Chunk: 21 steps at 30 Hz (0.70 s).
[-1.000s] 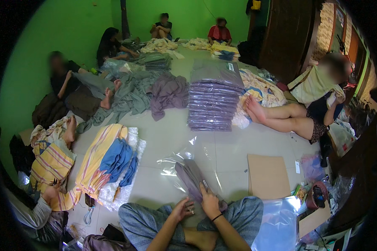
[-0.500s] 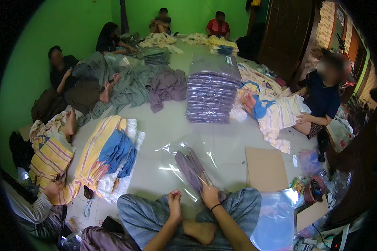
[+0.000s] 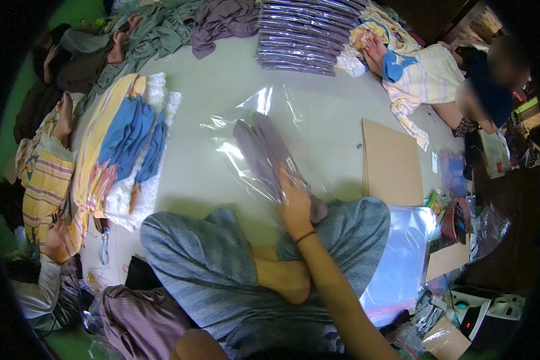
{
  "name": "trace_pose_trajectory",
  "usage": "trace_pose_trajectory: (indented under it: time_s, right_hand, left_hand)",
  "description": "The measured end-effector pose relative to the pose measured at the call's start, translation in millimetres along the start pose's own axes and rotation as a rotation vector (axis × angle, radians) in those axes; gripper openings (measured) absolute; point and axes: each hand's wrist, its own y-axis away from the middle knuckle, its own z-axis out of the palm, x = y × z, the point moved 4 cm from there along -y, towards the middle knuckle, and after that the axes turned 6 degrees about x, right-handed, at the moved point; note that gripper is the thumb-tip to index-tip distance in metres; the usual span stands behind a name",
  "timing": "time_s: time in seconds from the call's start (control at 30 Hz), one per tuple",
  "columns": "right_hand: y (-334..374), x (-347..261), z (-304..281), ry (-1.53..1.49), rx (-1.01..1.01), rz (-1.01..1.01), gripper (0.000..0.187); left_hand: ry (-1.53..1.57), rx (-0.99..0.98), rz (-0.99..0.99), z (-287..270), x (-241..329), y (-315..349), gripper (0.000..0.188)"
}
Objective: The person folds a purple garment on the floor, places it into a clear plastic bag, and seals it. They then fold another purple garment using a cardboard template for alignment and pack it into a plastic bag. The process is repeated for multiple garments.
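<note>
I am seeing blue-grey trousers point(image 3: 222, 282) with fine vertical stripes filling the lower centre of the frame. The right forearm point(image 3: 336, 294) is rising bare from the bottom edge, wearing a thin dark band point(image 3: 306, 236) at the wrist. The feet point(image 3: 282, 279) are bare.

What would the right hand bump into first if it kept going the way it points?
The right hand already rests on the purple cloth in the clear bag; straight on it would slide along them, probably toward bare floor.
</note>
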Motion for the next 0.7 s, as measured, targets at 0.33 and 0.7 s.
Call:
trace_pose_trajectory:
  time_s: [0.33, 0.7]
  right_hand:
    - [-2.3, 4.6, -9.6, -0.135, -0.069, -0.025, 0.059]
    - [-5.4, 9.5, -6.4, -0.126, -0.003, -0.072, 0.061]
  left_hand:
    - [-0.117, -0.209, 0.162, -16.0, 2.2, -17.4, 0.052]
    - [-0.281, -0.548, 0.367, -2.8, -7.4, -5.0, 0.052]
